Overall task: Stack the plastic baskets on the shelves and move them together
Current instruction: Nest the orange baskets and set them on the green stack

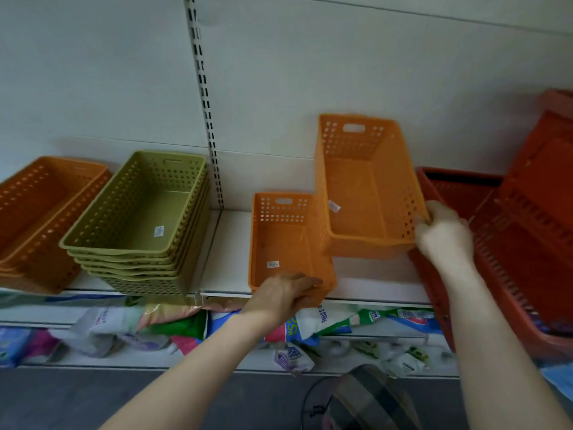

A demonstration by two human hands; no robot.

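Two light orange perforated baskets are at the middle of the white shelf [372,274]. The lower orange basket [285,240] rests on the shelf, and my left hand [285,293] grips its near rim. The second orange basket [366,187] is raised and tilted above the shelf, just right of the first and overlapping its right edge. My right hand [443,234] holds it by its near right corner. A stack of several olive green baskets [142,218] stands to the left. Further left is a stack of darker orange baskets [40,218].
Large red baskets [511,243] crowd the right end of the shelf, close to my right hand. A slotted metal upright [206,103] runs up the back wall. Bagged goods [186,330] fill the lower shelves. A dark checked bag [366,401] sits below near the floor.
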